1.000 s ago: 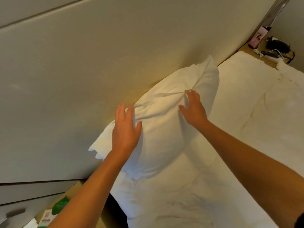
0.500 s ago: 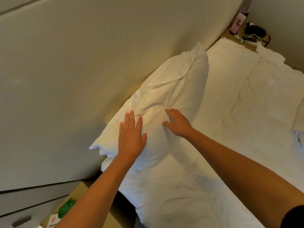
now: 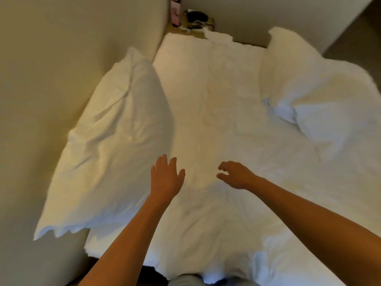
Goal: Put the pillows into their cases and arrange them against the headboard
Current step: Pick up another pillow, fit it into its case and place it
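Seen from a head camera looking down a bed, a cased pillow [image 3: 111, 141] leaned against the beige headboard [image 3: 51, 58] on the left, its long axis running from near to far along that board. A second pillow [image 3: 321, 104] lay on the far right of the white bed sheet [image 3: 216, 100], well apart from both hands, long axis near to far; whether it was cased could not be told. The left hand [image 3: 166, 176] hovered flat with fingers spread, just beside the first pillow's near edge, holding nothing. The right hand [image 3: 237, 175], fingers loosely curled and empty, was the nearer grip to the second pillow. A cluttered nightstand [image 3: 191, 19] stood at the far corner.
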Action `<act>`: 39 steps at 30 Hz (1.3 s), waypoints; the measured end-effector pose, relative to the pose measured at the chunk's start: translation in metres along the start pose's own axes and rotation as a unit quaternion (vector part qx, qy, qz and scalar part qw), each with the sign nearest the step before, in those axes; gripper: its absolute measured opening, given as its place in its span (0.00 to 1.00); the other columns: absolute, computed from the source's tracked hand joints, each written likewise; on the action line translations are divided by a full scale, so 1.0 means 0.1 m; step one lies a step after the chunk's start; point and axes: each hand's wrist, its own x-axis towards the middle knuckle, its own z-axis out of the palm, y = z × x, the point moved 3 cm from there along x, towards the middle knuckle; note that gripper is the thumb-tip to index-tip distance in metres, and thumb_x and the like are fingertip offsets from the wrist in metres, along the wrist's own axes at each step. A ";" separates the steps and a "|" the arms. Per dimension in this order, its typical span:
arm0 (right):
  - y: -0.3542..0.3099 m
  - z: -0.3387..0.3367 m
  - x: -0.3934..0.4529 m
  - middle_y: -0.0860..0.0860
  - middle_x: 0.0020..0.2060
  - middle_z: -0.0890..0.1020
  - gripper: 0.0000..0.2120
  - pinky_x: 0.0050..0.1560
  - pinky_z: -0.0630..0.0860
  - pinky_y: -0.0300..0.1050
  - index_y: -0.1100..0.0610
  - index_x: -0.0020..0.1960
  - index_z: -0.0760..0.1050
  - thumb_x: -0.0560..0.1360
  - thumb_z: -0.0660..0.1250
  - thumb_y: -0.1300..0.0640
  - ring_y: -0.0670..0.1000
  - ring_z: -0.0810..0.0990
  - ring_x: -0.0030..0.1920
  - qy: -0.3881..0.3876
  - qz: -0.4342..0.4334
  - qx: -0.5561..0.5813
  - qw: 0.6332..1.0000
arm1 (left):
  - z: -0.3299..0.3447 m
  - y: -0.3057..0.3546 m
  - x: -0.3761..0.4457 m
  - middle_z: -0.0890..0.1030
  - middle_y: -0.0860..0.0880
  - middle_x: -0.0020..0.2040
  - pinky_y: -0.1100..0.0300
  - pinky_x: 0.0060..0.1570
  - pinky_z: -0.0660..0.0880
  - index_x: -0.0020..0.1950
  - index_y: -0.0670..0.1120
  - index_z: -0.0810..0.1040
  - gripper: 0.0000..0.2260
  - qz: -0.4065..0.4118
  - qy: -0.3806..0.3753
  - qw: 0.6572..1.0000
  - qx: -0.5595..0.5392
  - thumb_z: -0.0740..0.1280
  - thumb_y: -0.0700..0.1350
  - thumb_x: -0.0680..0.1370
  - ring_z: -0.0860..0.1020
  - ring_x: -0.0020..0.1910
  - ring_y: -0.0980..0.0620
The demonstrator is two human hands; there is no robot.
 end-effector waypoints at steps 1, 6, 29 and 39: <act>0.29 0.03 -0.22 0.54 0.67 0.78 0.23 0.64 0.75 0.51 0.52 0.72 0.73 0.83 0.62 0.40 0.55 0.78 0.64 0.001 0.025 0.009 1.000 | 0.13 0.27 0.00 0.60 0.40 0.81 0.43 0.78 0.57 0.79 0.47 0.65 0.25 0.028 -0.020 0.999 0.012 0.58 0.57 0.84 0.56 0.81 0.41; 1.74 0.33 -1.45 0.53 0.69 0.76 0.23 0.66 0.74 0.51 0.51 0.72 0.73 0.82 0.62 0.39 0.55 0.77 0.66 0.010 0.164 0.074 0.984 | 0.83 1.73 -0.20 0.66 0.42 0.79 0.44 0.76 0.61 0.77 0.48 0.68 0.24 0.171 -0.105 0.977 0.067 0.57 0.57 0.84 0.62 0.79 0.42; 7.69 1.58 -4.73 0.56 0.70 0.74 0.23 0.66 0.76 0.54 0.53 0.74 0.70 0.83 0.64 0.44 0.58 0.74 0.69 0.199 0.429 0.307 0.826 | 4.41 7.75 -1.91 0.76 0.47 0.67 0.48 0.63 0.74 0.70 0.50 0.73 0.21 0.316 -0.279 0.899 0.121 0.61 0.57 0.81 0.73 0.67 0.46; 9.23 1.76 -4.52 0.58 0.82 0.56 0.42 0.74 0.69 0.64 0.51 0.84 0.53 0.78 0.63 0.32 0.62 0.57 0.81 0.293 0.470 0.321 0.768 | 5.80 8.71 -1.79 0.74 0.45 0.70 0.49 0.62 0.74 0.75 0.50 0.68 0.26 0.260 -0.315 0.905 0.116 0.61 0.60 0.80 0.72 0.70 0.44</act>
